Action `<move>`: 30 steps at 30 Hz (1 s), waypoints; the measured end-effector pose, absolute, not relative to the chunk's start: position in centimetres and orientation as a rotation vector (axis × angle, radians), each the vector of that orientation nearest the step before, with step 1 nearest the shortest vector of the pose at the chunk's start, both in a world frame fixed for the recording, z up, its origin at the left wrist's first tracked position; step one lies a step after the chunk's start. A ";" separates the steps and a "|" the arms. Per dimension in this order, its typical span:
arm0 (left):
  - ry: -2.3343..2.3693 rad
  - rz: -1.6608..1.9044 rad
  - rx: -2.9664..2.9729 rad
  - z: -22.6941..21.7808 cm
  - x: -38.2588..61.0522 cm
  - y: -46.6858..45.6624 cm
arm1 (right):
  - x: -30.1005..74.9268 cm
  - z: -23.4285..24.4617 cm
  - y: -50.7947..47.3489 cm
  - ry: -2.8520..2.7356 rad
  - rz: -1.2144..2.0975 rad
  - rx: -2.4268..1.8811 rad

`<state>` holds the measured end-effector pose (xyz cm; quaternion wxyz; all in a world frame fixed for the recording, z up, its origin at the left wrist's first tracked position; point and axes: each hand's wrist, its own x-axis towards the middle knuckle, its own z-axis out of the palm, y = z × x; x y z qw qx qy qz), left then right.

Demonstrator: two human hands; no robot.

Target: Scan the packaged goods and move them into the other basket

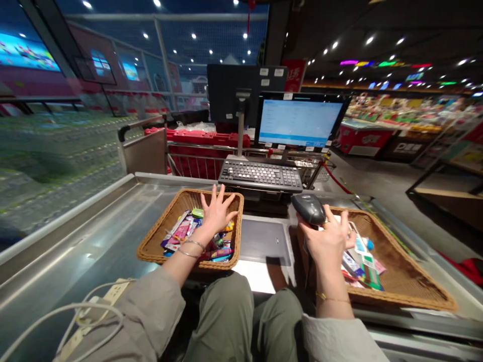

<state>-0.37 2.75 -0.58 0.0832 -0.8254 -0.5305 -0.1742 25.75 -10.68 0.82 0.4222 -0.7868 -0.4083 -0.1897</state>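
My left hand (216, 213) is spread open above the left wicker basket (151, 250), near its far right part. Inside that basket lie small packets in pink, purple, blue and green, among them a pink packet (182, 230); my hand and forearm cover some of them. Around a black handheld barcode scanner (308, 208), my right hand (329, 241) is closed, with some fingers reaching forward. It is at the left end of the right wicker basket (407, 271). Boxes and packets lie in that basket, including a green and white packet (372, 271), partly behind my hand.
Between the baskets is a grey flat scanner plate (264, 241) set in the metal counter (109, 221). Behind it stand a keyboard (260, 173) and a lit monitor (300, 120). A power strip (109, 296) with white cables lies at the lower left. Shopping carts stand beyond.
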 end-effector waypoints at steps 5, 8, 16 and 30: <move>-1.610 -0.442 -2.426 -1.6 -3.5 3.6 | 23.8 0.1 -8.7 -1.068 -0.437 -1.935; -1.616 -0.378 -2.443 -2.1 -4.8 4.2 | 22.7 -0.1 -7.5 -1.110 -0.375 -1.919; -1.643 -0.160 -2.551 -2.6 -7.7 4.6 | 20.4 -1.0 -5.5 -1.214 -0.276 -1.923; -1.659 0.137 -2.637 -3.6 -8.9 1.6 | 19.2 -2.6 -5.0 -1.257 -0.150 -1.992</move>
